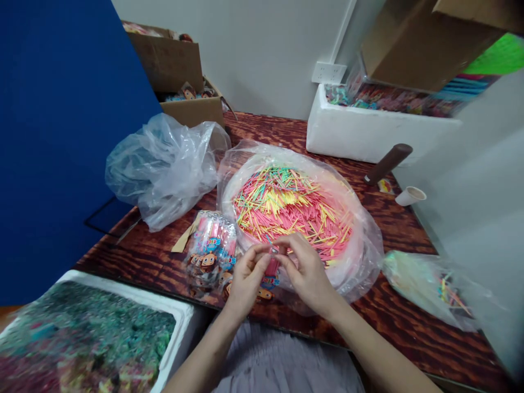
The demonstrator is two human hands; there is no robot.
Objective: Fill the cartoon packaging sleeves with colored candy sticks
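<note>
My left hand [251, 273] and my right hand [305, 270] meet at the near edge of the large bag, fingers pinched together. Between them they hold the top of a small printed plastic packet [270, 282] with pink sticks inside; its cartoon print hangs below the fingers. Left of my hands lies a pile of similar filled packets [210, 248] with brown cartoon faces. Just beyond my hands, a wide clear plastic bag [366, 240] lies spread open around a heap of thin pink, yellow and green sticks [295, 207].
A crumpled clear bag [164, 164] and cardboard boxes [176, 65] stand back left. White foam boxes sit at back right [368, 134] and front left [186, 316]. A brown tube [388, 164], paper cup [410, 196] and bag with sticks [429, 289] are on the right.
</note>
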